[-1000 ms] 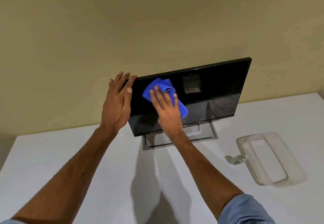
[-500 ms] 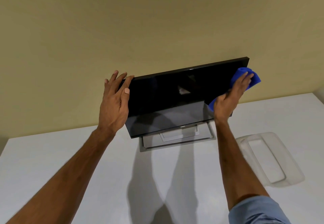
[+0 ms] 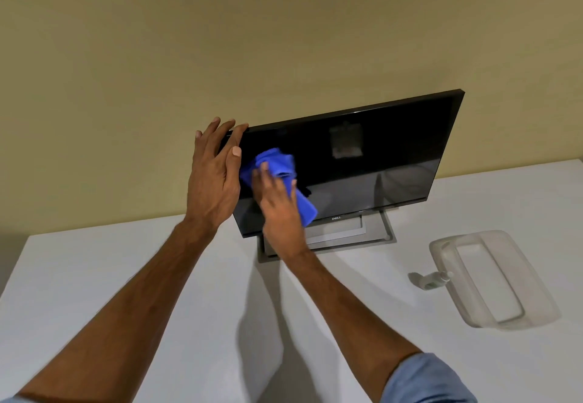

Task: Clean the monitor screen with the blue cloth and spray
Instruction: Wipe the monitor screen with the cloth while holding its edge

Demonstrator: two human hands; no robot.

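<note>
A black monitor [image 3: 378, 163] stands on a grey base on the white table, its dark screen tilted back. My left hand [image 3: 214, 178] grips the monitor's upper left corner and left edge. My right hand [image 3: 279, 210] presses a crumpled blue cloth [image 3: 279, 166] flat against the left part of the screen, right beside my left hand. A small white spray bottle [image 3: 430, 279] lies on its side on the table to the right, next to a tray.
A clear plastic tray [image 3: 511, 317] sits on the white table [image 3: 126, 276] at the right, touching the spray bottle's tip. A beige wall rises directly behind the monitor. The monitor's grey stand base [image 3: 347, 238] extends forward under the screen.
My right hand swept the cloth from the left of the screen to its upper right corner, then back to the left side. My left hand kept its hold on the left edge.
</note>
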